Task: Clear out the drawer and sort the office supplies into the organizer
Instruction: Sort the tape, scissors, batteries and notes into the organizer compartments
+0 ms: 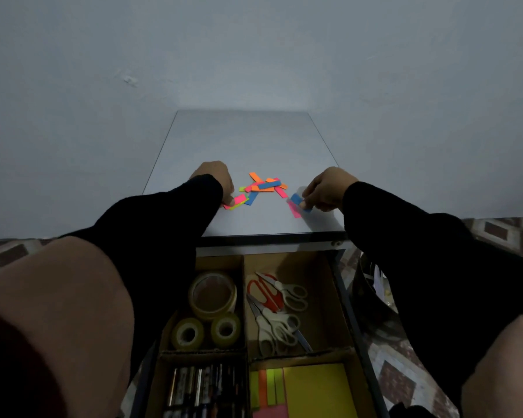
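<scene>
A scatter of coloured sticky flags lies on the white desk top. My left hand pinches a pink and yellow flag at the left edge of the scatter. My right hand pinches a blue flag, with a pink flag just beneath it. Below the desk edge, the open drawer holds a cardboard organizer with tape rolls, scissors, batteries and yellow sticky notes in separate compartments.
A pale wall rises behind the desk. Patterned floor tiles show on both sides of the drawer. My dark sleeves cover the left part of the organizer. A dark bin-like object stands to the right of the drawer.
</scene>
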